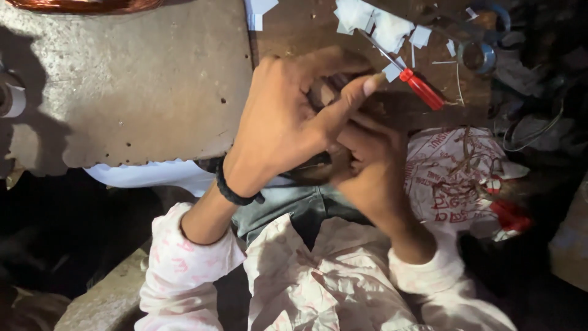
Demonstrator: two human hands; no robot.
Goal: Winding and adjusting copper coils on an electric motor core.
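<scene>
Biggest thing here is the bench, a worn brown slab with little holes in it, taking up the whole upper left. Right of it the surface gets darker and messier. There's a white printed bag lying on the right, with some thin wire bits on top of it, and white paper scraps scattered along the top edge. A tape roll sits past those, top right.

Now the hands. Both are bunched together dead centre, right over the person's lap. The left hand is on top, wearing a black wristband, fingers curled down and the thumb stuck out toward the upper right. The right hand sits under and just right of it, cupped up into the same spot. Whatever they're pinching between them is dark and mostly buried under the fingers, so I can't tell what it is. Both hands look closed around it, not loose.

The screwdriver, red handle, lies just up and right of the left thumb tip. Its long axis runs diagonally: metal shaft pointing upper left into the paper scraps, handle toward lower right. The left thumb is the closest thing to it, very near the shaft end of the handle, but I can't tell if it's actually touching.
</scene>
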